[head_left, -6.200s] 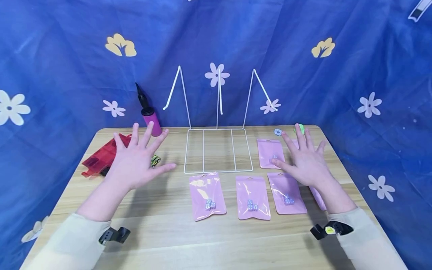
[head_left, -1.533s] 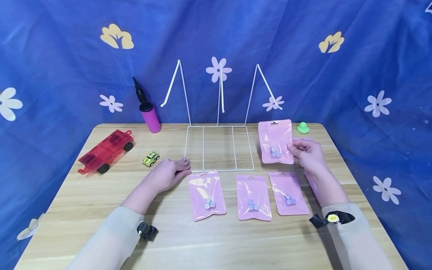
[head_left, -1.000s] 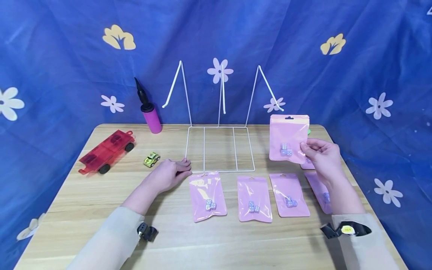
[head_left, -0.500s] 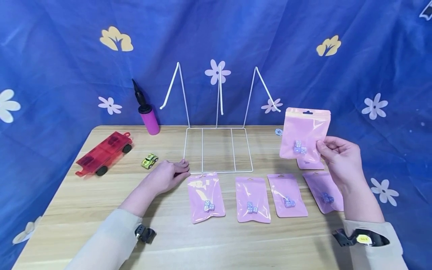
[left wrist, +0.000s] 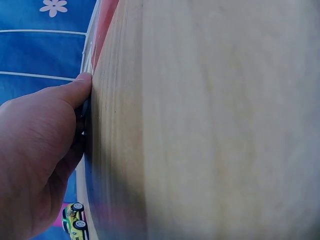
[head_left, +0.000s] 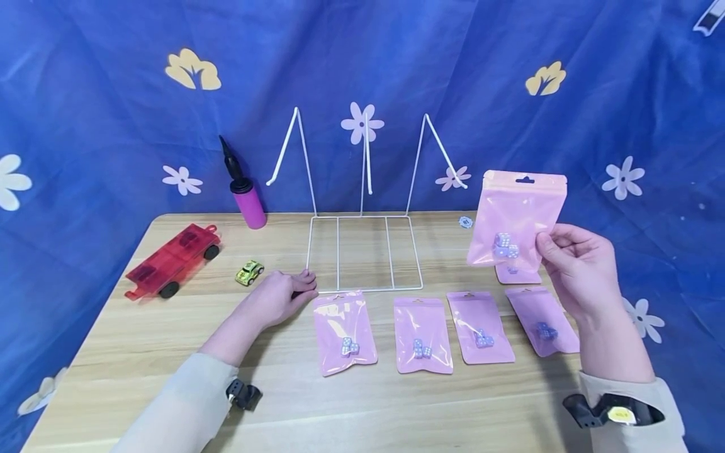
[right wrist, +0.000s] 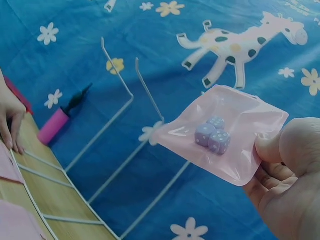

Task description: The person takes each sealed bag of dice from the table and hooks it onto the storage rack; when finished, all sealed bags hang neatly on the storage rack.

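Observation:
My right hand (head_left: 583,277) pinches the right edge of a pink zip bag (head_left: 518,207), holding it upright above the table's right side. Purple dice (right wrist: 212,136) show through the bag in the right wrist view, and its hang hole is at the top. My left hand (head_left: 277,297) pinches the front left corner of a white wire display rack (head_left: 390,253); its fingertips are partly hidden. Three wire hooks rise at the rack's back, with nothing on them. Several more pink bags (head_left: 421,327) with dice lie flat in front of the rack and to its right.
At the left are a red see-through toy trailer (head_left: 172,261), a small green toy car (head_left: 250,272) and a purple hand pump (head_left: 249,204). A light blue chip (head_left: 466,222) lies at the back right. A blue patterned cloth (head_left: 362,56) hangs behind the table.
Both hands were spread above the table at first. My right hand has since lifted a pink bag and moved it rightward and closer. My left hand has come to the rack's corner and stayed there.

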A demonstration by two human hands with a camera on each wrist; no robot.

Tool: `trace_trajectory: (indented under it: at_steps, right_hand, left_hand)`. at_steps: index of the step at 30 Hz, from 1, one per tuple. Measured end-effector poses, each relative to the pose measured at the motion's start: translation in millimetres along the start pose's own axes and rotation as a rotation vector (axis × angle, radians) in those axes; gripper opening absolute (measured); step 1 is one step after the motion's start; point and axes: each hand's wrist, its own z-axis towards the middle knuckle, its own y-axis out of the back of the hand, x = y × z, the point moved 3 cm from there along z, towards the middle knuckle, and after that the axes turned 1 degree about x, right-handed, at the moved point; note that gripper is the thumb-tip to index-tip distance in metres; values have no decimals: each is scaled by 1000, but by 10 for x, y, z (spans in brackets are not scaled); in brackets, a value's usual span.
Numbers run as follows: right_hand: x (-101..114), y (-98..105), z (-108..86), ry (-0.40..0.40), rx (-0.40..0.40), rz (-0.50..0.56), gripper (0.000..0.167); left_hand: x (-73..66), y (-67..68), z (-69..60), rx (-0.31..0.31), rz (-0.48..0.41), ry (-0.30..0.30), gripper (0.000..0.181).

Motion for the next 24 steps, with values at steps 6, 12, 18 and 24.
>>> trace_trajectory:
  at_steps: [6, 12, 18, 24]
  right_hand:
    - [-32, -184, -54, -9, 60, 24, 16]
    - [-144, -334, -57, -31, 105, -13, 13]
    - [-267, -409, -17, -69, 94, -99, 19]
    - [-360, -426, 29, -95, 93, -167, 21]
  left_hand:
    - [11, -8, -1, -7, -1, -3, 30]
    - [14, -11, 2, -10, 3, -8, 30]
    - [10, -12, 9, -3, 12, -5, 30]
    - [13, -9, 1, -10, 1, -2, 31]
